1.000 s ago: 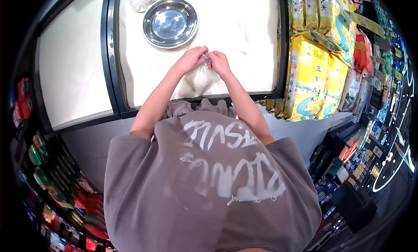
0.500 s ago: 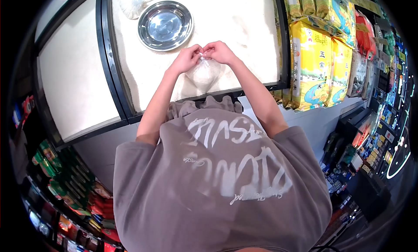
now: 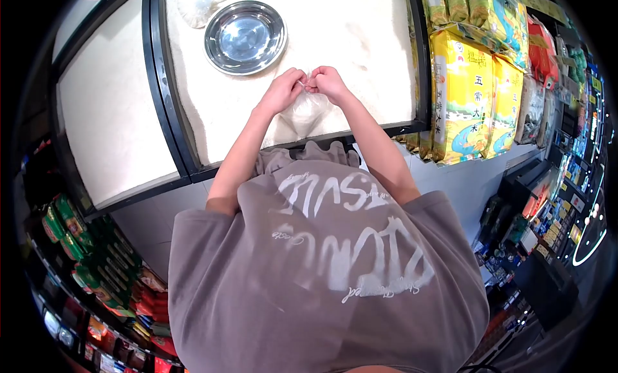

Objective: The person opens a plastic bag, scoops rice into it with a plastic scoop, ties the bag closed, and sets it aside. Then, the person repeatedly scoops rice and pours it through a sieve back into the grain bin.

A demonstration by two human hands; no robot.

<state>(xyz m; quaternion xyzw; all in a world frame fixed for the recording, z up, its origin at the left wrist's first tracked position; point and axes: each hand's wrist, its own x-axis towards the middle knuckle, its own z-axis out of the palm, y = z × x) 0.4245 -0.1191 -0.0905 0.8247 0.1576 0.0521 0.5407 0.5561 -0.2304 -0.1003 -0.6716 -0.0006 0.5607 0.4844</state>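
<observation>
A clear plastic bag (image 3: 305,113) with white contents rests on the white grains (image 3: 360,64) in the black-framed bin. My left hand (image 3: 284,91) pinches the gathered top of the bag from the left. From the right, my right hand (image 3: 328,84) has its fingers closed on the same twisted neck. The two hands are close together, with the bag's body below them. Just beyond my left hand, a shiny round metal bowl (image 3: 245,38) lies on the grains.
Another clear bag (image 3: 196,11) lies behind the bowl. A black divider (image 3: 161,83) separates a second white-filled bin (image 3: 112,109) at left. Yellow rice packages (image 3: 462,96) stand along the right side. Green packages (image 3: 74,225) fill shelves at lower left.
The view has shifted since the first frame. Since the middle frame, my hands have come slightly apart and moved a little to the right, both still at the bag's neck.
</observation>
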